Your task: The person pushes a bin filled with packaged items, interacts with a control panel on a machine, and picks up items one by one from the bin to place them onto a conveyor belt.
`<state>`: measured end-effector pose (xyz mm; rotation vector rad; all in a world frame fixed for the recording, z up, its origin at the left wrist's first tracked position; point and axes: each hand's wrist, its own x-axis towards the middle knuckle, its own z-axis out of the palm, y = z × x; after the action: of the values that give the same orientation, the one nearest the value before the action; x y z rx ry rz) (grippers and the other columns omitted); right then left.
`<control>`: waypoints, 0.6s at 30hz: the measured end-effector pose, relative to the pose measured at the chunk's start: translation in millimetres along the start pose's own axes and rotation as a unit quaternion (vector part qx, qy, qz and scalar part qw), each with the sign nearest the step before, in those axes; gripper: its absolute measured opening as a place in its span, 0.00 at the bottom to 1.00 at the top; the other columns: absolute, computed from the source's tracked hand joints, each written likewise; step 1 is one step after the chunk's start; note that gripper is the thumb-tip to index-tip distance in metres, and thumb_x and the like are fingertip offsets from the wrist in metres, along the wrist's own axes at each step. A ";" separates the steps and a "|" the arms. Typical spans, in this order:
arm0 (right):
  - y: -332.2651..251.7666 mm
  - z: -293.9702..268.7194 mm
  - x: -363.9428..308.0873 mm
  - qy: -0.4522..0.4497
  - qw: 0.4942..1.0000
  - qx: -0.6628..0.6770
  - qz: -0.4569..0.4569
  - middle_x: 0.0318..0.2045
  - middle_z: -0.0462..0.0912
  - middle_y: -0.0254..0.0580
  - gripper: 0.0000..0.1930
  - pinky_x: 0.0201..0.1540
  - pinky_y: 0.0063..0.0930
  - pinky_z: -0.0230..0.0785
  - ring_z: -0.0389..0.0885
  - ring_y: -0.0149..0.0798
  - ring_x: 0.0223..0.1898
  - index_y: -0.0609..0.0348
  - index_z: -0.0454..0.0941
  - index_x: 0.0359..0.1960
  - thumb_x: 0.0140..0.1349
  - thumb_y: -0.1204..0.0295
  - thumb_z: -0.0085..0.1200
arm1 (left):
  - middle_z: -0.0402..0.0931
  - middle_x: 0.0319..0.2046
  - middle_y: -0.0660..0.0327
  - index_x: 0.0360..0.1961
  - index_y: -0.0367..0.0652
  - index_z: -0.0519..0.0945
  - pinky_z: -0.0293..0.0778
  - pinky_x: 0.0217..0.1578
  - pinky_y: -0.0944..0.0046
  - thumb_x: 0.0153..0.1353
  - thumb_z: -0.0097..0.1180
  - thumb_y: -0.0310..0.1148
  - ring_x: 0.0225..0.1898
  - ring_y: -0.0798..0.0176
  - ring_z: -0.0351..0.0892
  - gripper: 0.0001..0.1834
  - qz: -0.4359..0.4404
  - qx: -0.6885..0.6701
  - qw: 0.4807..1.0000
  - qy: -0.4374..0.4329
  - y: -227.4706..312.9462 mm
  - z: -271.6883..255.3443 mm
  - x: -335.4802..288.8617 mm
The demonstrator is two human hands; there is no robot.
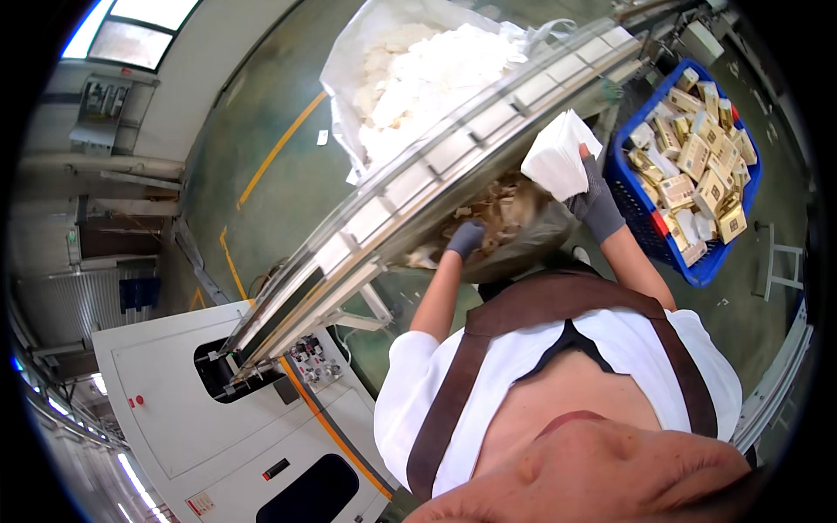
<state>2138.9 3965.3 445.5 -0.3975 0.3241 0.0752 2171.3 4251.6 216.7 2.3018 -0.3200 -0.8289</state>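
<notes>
My right hand (597,205), in a grey fingerless glove, grips a thick stack of white paper tissues (558,157) by its near end, thumb on top. The stack is tilted and held above a plastic bag (532,250). Brown and tan wrapper scraps (499,209) fill that bag, some of them smeared by motion. My left hand (466,237), also gloved in grey, reaches over the bag's left part with its fingers curled in. Whatever it may hold is hidden. Neither hand touches the conveyor (401,196) just beyond.
A blue crate (621,179) full of gold and white tissue packs (697,166) stands at my right. Past the conveyor, a big white sack (343,78) holds loose white paper. The conveyor runs into a white machine (166,383) at the left. A metal frame (785,261) stands far right.
</notes>
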 end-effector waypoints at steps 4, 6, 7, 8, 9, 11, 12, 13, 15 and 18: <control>107.4 44.2 1.4 0.078 0.984 -0.162 -0.013 0.51 0.73 0.40 0.28 0.48 0.32 0.71 0.75 0.39 0.47 0.58 0.61 0.59 0.62 0.57 0.51 | 0.78 0.31 0.53 0.35 0.35 0.77 0.71 0.37 0.60 0.60 0.52 0.45 0.32 0.60 0.75 0.20 0.110 -0.277 0.954 0.032 96.9 -104.5 -130.4; 168.9 83.4 3.4 0.039 0.985 -0.163 -0.037 0.49 0.73 0.41 0.27 0.47 0.31 0.71 0.75 0.37 0.46 0.60 0.62 0.57 0.61 0.60 0.53 | 0.78 0.36 0.55 0.41 0.35 0.76 0.72 0.40 0.60 0.60 0.52 0.46 0.36 0.60 0.76 0.22 0.181 -0.484 0.854 0.058 98.6 -129.8 -164.3; 196.2 102.9 4.8 0.020 0.985 -0.163 -0.049 0.48 0.73 0.41 0.26 0.47 0.30 0.71 0.75 0.35 0.46 0.61 0.63 0.56 0.60 0.62 0.54 | 0.76 0.41 0.57 0.47 0.35 0.72 0.72 0.42 0.60 0.60 0.53 0.46 0.39 0.60 0.76 0.24 0.240 -0.659 0.706 0.098 111.3 -144.6 -180.1; 219.5 126.0 0.4 0.010 0.986 -0.164 -0.031 0.48 0.73 0.41 0.26 0.47 0.30 0.71 0.75 0.35 0.46 0.61 0.63 0.56 0.60 0.62 0.54 | 0.75 0.43 0.58 0.50 0.34 0.71 0.72 0.43 0.60 0.61 0.53 0.46 0.41 0.59 0.76 0.26 0.260 -0.733 0.616 0.127 103.7 -156.3 -192.5; 237.0 152.0 -4.9 -0.025 0.952 -0.292 -0.092 0.48 0.73 0.42 0.27 0.47 0.29 0.70 0.74 0.35 0.46 0.62 0.61 0.56 0.59 0.64 0.55 | 0.74 0.45 0.60 0.52 0.34 0.69 0.72 0.44 0.60 0.61 0.53 0.46 0.43 0.59 0.76 0.27 0.287 -0.790 0.518 0.155 95.0 -167.7 -204.5; 284.2 166.5 -0.7 -0.011 0.874 -0.441 -0.201 0.47 0.71 0.45 0.31 0.46 0.27 0.69 0.72 0.34 0.46 0.66 0.54 0.56 0.56 0.68 0.57 | 0.72 0.49 0.58 0.56 0.35 0.65 0.71 0.46 0.59 0.60 0.54 0.45 0.46 0.57 0.75 0.30 0.251 -0.619 0.683 0.295 68.2 -187.6 -217.3; 299.9 165.8 2.7 -0.062 0.887 -0.435 -0.141 0.47 0.70 0.46 0.36 0.46 0.28 0.69 0.72 0.35 0.47 0.64 0.49 0.59 0.55 0.69 0.59 | 0.72 0.49 0.58 0.56 0.35 0.65 0.71 0.46 0.59 0.60 0.54 0.45 0.46 0.57 0.75 0.30 0.244 -0.617 0.684 0.305 47.2 -200.2 -224.8; 310.8 189.9 -7.4 -0.086 0.887 -0.441 -0.108 0.47 0.69 0.47 0.36 0.46 0.28 0.69 0.71 0.36 0.47 0.63 0.48 0.60 0.55 0.69 0.59 | 0.73 0.48 0.58 0.55 0.35 0.66 0.70 0.47 0.61 0.61 0.53 0.45 0.46 0.59 0.75 0.29 0.177 -0.619 0.708 0.291 15.6 -217.9 -235.2; 328.0 200.7 -6.7 -0.177 0.883 -0.433 -0.038 0.49 0.69 0.48 0.37 0.48 0.28 0.67 0.71 0.37 0.48 0.59 0.45 0.63 0.57 0.70 0.57 | 0.74 0.47 0.58 0.53 0.35 0.69 0.69 0.47 0.65 0.61 0.51 0.46 0.44 0.63 0.75 0.27 0.064 -0.546 0.792 0.267 -40.7 -267.7 -264.7; 302.6 222.4 -9.3 -0.192 0.828 -0.527 -0.028 0.48 0.71 0.45 0.34 0.49 0.26 0.66 0.72 0.35 0.47 0.59 0.47 0.63 0.60 0.68 0.53 | 0.76 0.42 0.61 0.49 0.38 0.73 0.74 0.43 0.63 0.56 0.58 0.37 0.41 0.65 0.77 0.21 0.052 -0.444 0.870 0.206 -142.0 -362.5 -338.6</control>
<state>2154.9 4330.7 531.0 -1.4741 -0.1716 0.2775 2143.4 4685.2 494.9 1.4986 0.1261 -0.2914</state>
